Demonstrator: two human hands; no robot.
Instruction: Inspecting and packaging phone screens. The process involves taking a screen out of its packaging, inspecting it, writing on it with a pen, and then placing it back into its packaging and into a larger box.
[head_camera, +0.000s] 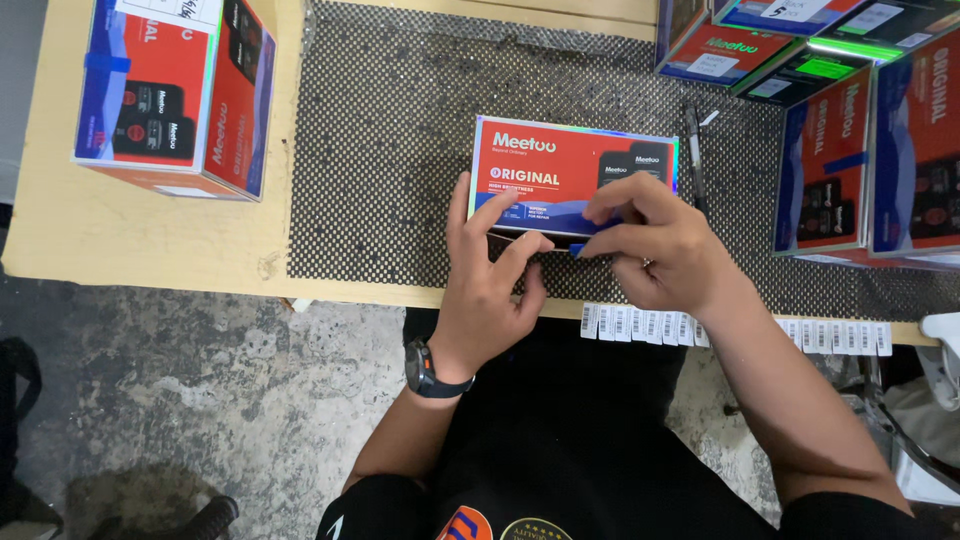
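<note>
A flat red and blue box lies on a dark dotted mat in the middle of the table. My left hand rests against the box's near edge, fingers spread over its lower left corner. My right hand pinches a small blue tab or piece of tape at the box's near edge, fingers closed on it. A dark watch sits on my left wrist and a ring shows on my right hand.
Another red and blue box stands at the table's far left. Several similar boxes are stacked at the right. A pen lies right of the centre box. Strips of barcode labels hang along the table's front edge. Concrete floor shows below.
</note>
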